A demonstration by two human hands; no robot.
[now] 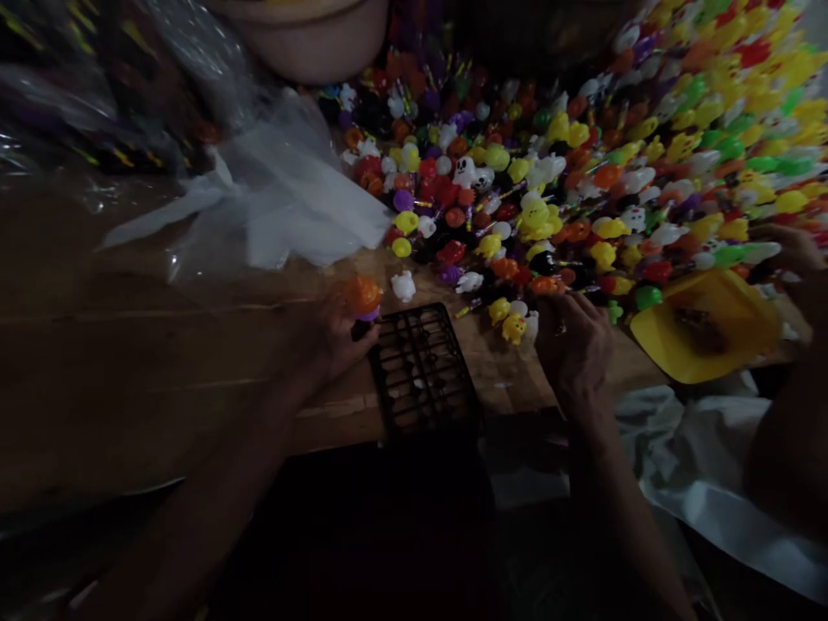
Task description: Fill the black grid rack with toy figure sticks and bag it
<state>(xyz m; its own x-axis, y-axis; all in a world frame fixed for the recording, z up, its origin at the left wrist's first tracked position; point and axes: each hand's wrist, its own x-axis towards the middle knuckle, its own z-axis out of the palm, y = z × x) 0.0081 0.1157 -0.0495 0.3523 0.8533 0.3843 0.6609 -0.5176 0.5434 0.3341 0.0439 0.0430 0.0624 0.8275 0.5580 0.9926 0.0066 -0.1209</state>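
Observation:
My left hand point(340, 336) is closed around a small orange toy figure point(363, 296) with a purple band beneath it. Right beside that hand, at the wooden table's edge, lies a black slatted plastic tray point(423, 366). A small white figure point(404, 285) rests just behind the tray. At the front of a heap of colourful plastic figures point(536, 216), my right hand point(575, 345) has its fingers curled in; what they hold, if anything, is hidden. Two yellow figures point(514, 329) lie just left of those fingers.
Crumpled clear plastic bags point(285, 181) lie at the back left, near a pale basin point(323, 39). A yellow scoop-like container point(711, 323) sits at the right. Another person's hand point(793, 250) reaches into the heap there. Pale cloth or sheeting point(699, 448) hangs below the table edge.

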